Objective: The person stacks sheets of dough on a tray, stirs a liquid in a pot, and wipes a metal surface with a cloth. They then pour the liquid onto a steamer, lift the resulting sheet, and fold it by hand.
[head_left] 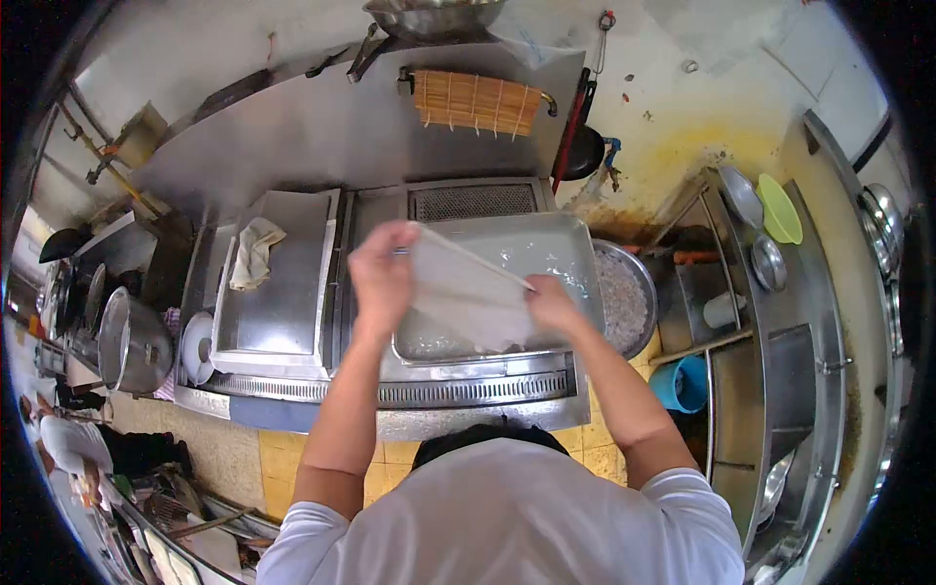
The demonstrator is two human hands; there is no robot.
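A thin white cloth (468, 283) hangs stretched between my two hands, slightly blurred, its upper edge slanting down to the right. My left hand (383, 273) is closed on its upper left corner. Lower down, my right hand (554, 310) pinches the other end of that edge. Beneath the cloth lies a wide, shallow metal tray (575, 255) with shiny, wet-looking contents, partly hidden by the cloth and my hands. To the left, a crumpled off-white cloth (255, 253) rests on a flat stainless steel lid (273, 327).
A large bowl of pale, grainy contents (624, 297) stands right of the tray. Further right are a blue bucket (680, 383) and a metal rack (790, 302). A big pot (132, 341) stands at left. Another person (83, 448) is at far left.
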